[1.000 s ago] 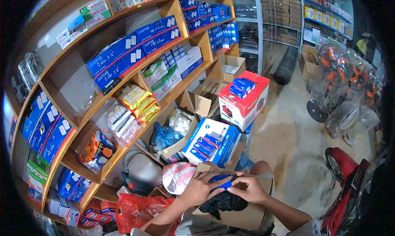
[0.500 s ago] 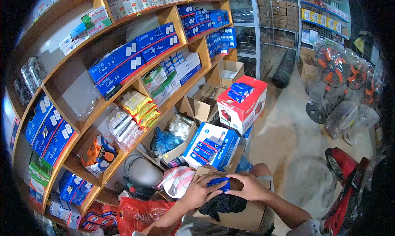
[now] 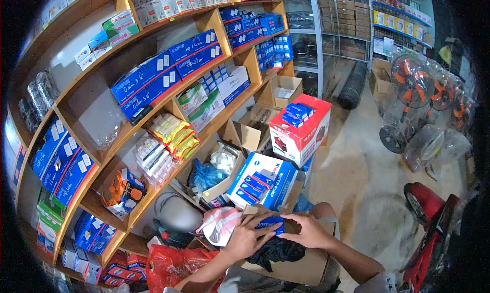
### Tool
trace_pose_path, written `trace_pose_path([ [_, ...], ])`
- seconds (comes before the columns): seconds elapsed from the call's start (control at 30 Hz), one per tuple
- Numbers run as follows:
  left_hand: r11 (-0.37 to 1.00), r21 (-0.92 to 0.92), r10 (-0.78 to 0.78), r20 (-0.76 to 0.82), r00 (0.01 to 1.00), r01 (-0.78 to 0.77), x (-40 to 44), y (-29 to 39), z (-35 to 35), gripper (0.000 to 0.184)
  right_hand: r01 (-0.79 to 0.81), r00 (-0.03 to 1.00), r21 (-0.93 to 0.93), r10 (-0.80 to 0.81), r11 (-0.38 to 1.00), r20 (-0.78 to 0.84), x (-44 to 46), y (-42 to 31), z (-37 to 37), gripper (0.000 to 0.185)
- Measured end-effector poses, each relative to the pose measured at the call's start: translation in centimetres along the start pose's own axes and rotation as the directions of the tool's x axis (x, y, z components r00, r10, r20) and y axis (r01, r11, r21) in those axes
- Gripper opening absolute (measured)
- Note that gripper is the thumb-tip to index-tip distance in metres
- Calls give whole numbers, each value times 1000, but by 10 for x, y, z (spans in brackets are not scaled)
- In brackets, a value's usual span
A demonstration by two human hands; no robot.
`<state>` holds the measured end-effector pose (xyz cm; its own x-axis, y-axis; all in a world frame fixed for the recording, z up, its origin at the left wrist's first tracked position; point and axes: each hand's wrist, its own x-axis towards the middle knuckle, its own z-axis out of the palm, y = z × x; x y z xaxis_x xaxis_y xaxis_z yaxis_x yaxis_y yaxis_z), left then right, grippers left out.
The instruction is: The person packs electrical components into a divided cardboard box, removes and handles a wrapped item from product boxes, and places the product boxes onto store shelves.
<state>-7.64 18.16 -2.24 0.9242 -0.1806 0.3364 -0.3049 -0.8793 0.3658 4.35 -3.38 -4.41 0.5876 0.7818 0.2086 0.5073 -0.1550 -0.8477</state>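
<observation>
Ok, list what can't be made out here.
All in the head view:
Part of the small blue box: covered by the left hand.
Whatever lies under the black cloth: hidden by it.
Fine print on the blue packs atop the water pump box: too small.
The rest of the red machine: lost in the dark right edge.

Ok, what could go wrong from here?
The blue box is held in the fingers of the left hand, with the right hand at its end; it could slip onto the black bundle below.

Three small boxes sit on the pump box just beyond the hands; a forward reach might knock them off.
</observation>
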Motion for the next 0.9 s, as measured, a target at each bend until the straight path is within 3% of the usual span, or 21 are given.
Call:
trace_pose_path([
  [0.23, 959, -282, 25, 30, 999, -15, 0, -16, -2, 26, 77, 997, -3, -77, 997, 12, 2, 4, 1, 60],
  [0.47, 938, -335, 91, 4, 996, -84, 7, -24, -1, 24, 65, 998, 8, -65, 998, -7, 1, 1, 0, 59],
  [0.67, 941, -335, 72, 38, 997, -55, 3, -21, 0, 22, 43, 999, 23, -43, 999, 26, 2, 0, -3, 59],
  [0.9, 987, -62, 143, -42, 989, -146, -5, -16, 3, 27, 58, 998, 25, -58, 998, 17, 0, 1, 0, 62],
])
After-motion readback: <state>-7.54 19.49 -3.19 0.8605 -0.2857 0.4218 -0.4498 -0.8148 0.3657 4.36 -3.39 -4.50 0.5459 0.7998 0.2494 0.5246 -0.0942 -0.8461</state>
